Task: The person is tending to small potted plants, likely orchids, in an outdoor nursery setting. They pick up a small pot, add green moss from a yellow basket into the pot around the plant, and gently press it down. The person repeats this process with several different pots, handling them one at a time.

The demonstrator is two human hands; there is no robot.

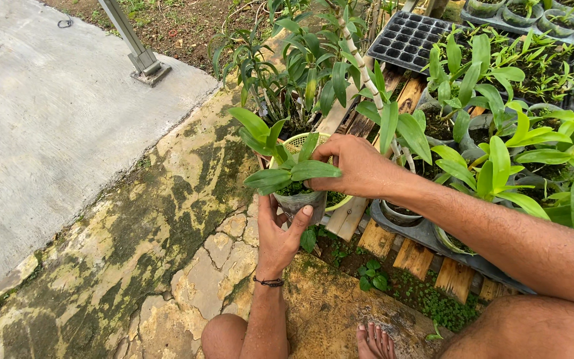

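**Potted seedling, held over mossy paving**

Bare knee (224, 336) and foot (375, 342), lowermost. Left hand (278, 236), cord-banded wrist, fingers wrapped around small clear plastic pot (298, 201) holding dark soil and a smooth, strap-leaved plant (287, 169). Right hand (353, 166) half-closed on the leaves. Behind: green mesh basket (298, 141); black cell tray (406, 40); cracked, mossy paving (167, 233).

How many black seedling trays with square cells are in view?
1. The black seedling tray lies at the top of the view, on the wooden slats behind the leafy plants. Leaves cover its lower edge, so others may be hidden farther back.
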